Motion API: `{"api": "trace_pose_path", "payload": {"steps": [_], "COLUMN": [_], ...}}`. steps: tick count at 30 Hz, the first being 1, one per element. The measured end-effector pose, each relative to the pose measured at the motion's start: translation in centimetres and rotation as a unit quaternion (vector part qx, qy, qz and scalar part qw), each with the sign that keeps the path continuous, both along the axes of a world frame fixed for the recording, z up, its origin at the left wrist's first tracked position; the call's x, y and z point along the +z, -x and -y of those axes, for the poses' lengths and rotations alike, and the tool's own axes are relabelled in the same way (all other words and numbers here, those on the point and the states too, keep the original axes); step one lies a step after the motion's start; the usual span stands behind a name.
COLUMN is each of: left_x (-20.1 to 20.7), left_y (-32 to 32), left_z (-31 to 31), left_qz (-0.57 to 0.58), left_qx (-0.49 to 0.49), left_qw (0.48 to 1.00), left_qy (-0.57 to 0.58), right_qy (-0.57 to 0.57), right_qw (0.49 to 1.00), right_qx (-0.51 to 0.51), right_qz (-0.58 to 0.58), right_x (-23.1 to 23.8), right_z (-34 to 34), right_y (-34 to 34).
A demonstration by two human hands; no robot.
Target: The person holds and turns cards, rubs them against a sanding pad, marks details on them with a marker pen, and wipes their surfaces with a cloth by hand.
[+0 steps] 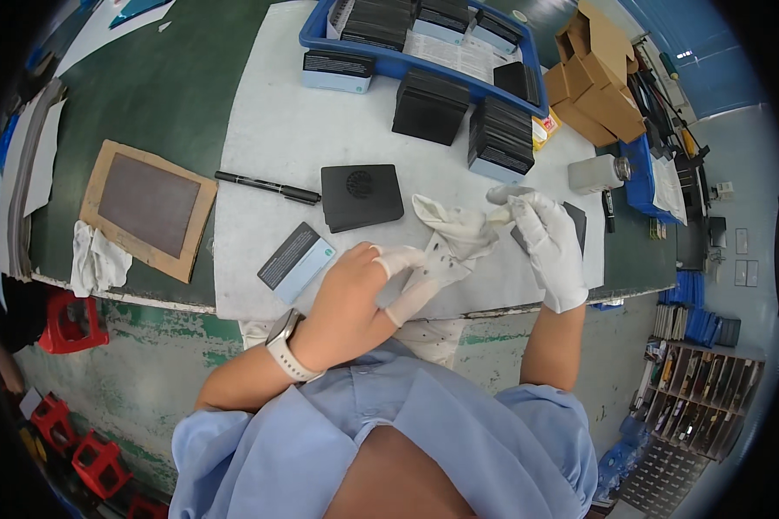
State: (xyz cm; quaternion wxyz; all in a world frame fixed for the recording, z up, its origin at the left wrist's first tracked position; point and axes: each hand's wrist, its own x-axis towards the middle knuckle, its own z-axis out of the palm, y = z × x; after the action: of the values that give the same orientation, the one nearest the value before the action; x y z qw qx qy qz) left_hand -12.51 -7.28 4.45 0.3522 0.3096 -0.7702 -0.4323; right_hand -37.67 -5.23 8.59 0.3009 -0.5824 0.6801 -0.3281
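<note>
Nearest the camera was the person's light blue shirt (268, 458), its lower part close against the near table edge. The left hand (346, 290), with pale sleeves over thumb and fingers and a pale-strapped watch (287, 350) at the wrist, had thumb and fingers bent with a narrow gap between; the tips met a spotted white cloth (459, 238), but could not tell whether they gripped it. The right hand (547, 246), white-gloved, was curled with its tips at the cloth's right end; closure hidden. The white cloth lay between the hands, just in from the near edge; a dark flat piece (575, 222) showed behind the glove. Bare white sheet (268, 112) gave room left of centre, up toward the blue tray (389, 62). Tighter at right: a black stack (430, 108), a black-and-blue stack (499, 138) and a white bottle (593, 173) stood beyond the right hand. A black marker (268, 187) lay with its right end at the black block (362, 199). Markings: the black block bore a round dark emblem; the black-and-blue packet (296, 262), near the left hand, carried fine pale print on its black band, too small to make out.
</note>
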Motion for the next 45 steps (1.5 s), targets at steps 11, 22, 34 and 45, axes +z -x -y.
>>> {"api": "trace_pose_path", "payload": {"steps": [11,22,34,45], "left_x": [-0.3,-1.3,-2.1,-0.2], "left_y": [2.7,4.3,6.5,4.9], "left_z": [0.4,0.3,2.0,3.6], "left_qz": [0.031,0.023,0.121,-0.073], "left_qx": [0.003,0.004,0.053,-0.064], "left_qw": [0.999,1.000,0.977,0.914], "left_qy": [0.016,0.015,0.166,-0.395], "right_qy": [0.016,0.095,0.113,0.088], "right_qw": [0.958,0.919,0.880,0.994], "right_qx": [0.081,0.164,0.190,0.056], "right_qz": [-0.276,-0.346,-0.420,0.025], "right_x": [-1.8,-2.6,-2.4,0.2], "right_z": [1.3,0.9,0.7,-0.9], "right_y": [0.4,0.3,0.3,0.2]}}
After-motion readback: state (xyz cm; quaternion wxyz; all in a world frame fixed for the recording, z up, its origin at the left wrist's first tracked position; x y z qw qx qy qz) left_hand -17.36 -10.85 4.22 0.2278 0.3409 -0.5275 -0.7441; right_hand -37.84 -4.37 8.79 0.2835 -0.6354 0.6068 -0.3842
